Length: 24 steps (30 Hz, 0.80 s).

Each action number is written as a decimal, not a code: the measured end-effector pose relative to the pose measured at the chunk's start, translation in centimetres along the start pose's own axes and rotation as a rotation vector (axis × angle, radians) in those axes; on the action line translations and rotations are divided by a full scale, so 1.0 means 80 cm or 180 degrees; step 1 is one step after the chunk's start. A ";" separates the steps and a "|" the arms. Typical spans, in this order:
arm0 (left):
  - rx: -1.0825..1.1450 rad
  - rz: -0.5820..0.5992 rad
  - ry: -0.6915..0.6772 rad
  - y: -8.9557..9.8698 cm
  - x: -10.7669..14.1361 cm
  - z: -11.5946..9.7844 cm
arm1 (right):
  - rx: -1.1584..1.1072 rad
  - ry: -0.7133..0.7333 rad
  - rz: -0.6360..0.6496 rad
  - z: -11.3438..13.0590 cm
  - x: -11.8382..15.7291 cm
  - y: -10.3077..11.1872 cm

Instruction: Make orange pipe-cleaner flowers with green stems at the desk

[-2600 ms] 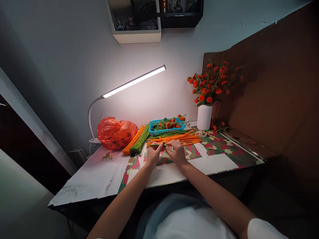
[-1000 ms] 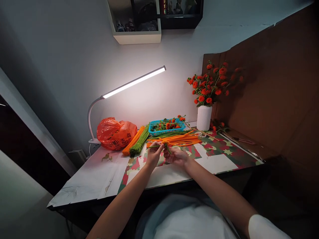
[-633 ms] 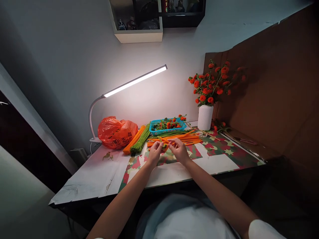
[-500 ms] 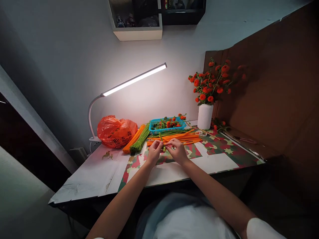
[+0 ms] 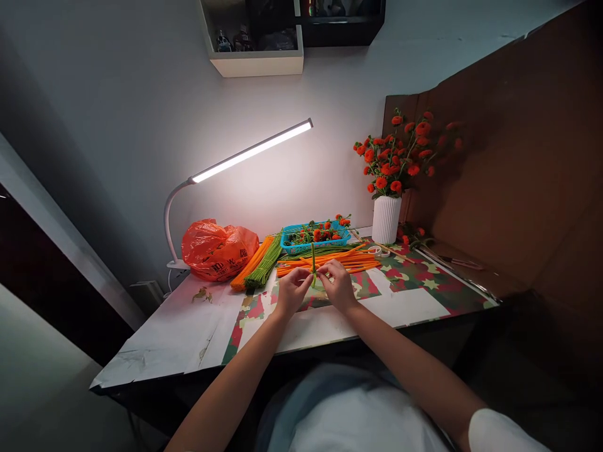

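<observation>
Between my two hands a green pipe cleaner (image 5: 313, 257) stands nearly upright, with shorter green ends sticking out low down near my fingertips. My left hand (image 5: 293, 290) pinches it from the left, thumb and fingers closed. From the right, my right hand (image 5: 338, 285) grips it in the same way, fingertips close to the left ones. Just behind the hands lie loose orange pipe cleaners (image 5: 351, 261), spread sideways on the table. How the green pieces are joined is too small to make out.
A blue basket (image 5: 282, 242) holds orange flowers with green stems. Left of it are a green pipe cleaner bundle (image 5: 264, 267), an orange bundle (image 5: 249, 263) and an orange plastic bag (image 5: 217, 251). A white vase (image 5: 387, 220) of flowers stands back right; a lamp (image 5: 254, 150) shines above.
The green pipe cleaner has moved slightly right and now stands straighter between my hands. My left hand has shifted a little and my fingers have changed their hold. The view has turned slightly.
</observation>
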<state>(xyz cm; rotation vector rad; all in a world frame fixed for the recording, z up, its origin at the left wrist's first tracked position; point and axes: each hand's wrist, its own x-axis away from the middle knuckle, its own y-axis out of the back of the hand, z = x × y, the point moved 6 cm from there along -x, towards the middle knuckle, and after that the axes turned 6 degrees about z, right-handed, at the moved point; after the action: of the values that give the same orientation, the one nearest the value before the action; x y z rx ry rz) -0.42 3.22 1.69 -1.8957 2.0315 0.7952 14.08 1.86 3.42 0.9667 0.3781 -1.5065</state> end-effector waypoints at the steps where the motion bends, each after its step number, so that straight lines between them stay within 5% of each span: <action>1: 0.0032 -0.0015 0.0000 0.000 0.000 0.000 | -0.0048 -0.0059 0.0034 -0.002 0.000 -0.001; 12: -0.0366 -0.0103 -0.0622 0.001 0.003 -0.039 | -0.2429 -0.2181 0.1107 -0.048 0.005 -0.040; 18: 0.0247 -0.0026 0.0115 -0.003 -0.002 -0.005 | -0.1560 -0.1654 0.0165 -0.039 -0.005 -0.010; 24: 0.1360 0.0143 0.0781 -0.010 -0.002 0.005 | -0.1816 -0.1577 0.0330 -0.037 -0.007 -0.016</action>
<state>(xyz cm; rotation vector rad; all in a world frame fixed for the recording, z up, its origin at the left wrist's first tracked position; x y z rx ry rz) 0.32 3.58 1.32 -1.7692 2.1713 0.1165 13.83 4.68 1.68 0.1514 0.3599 -1.3749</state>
